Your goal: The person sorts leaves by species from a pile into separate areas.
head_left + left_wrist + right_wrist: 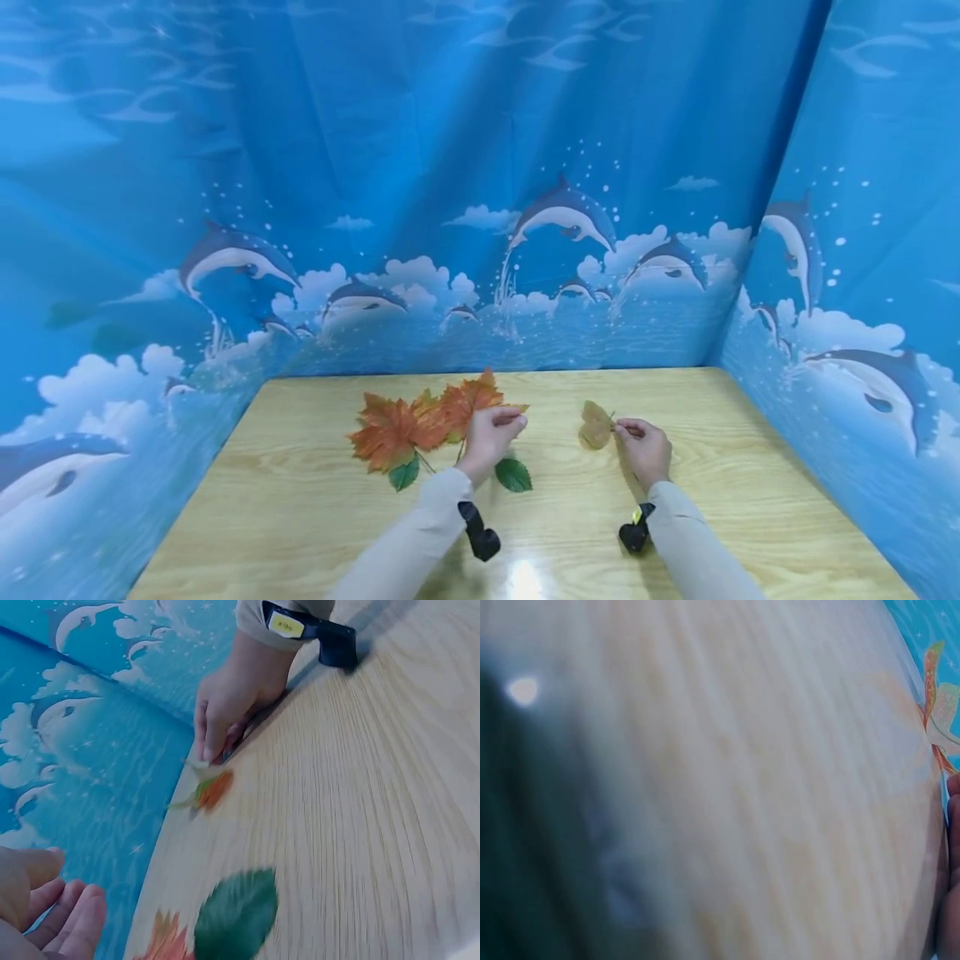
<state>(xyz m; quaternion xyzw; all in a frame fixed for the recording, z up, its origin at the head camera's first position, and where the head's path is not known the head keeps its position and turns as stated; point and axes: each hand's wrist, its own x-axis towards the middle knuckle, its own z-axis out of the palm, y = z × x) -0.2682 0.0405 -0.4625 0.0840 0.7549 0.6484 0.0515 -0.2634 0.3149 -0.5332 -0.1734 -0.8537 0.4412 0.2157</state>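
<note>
My right hand (647,452) pinches the stem of a yellow-brown leaf (596,425) over the right part of the table. The left wrist view shows this leaf (215,789) orange and green, blurred, below the right hand's fingertips. Only the leaf's edge parts (931,682) and a bit of the right hand (952,855) appear in the right wrist view. My left hand (491,437) hovers by the orange maple leaves (386,433), partly covering them. Its fingers (75,919) are loosely bent with nothing between them. A green leaf (513,475) lies beside the left wrist.
Another green leaf (404,473) lies under the maple leaves' stems. The wooden table (300,517) meets a blue dolphin-print curtain (420,167) at its back and sides. Black devices (480,533) are strapped on both wrists.
</note>
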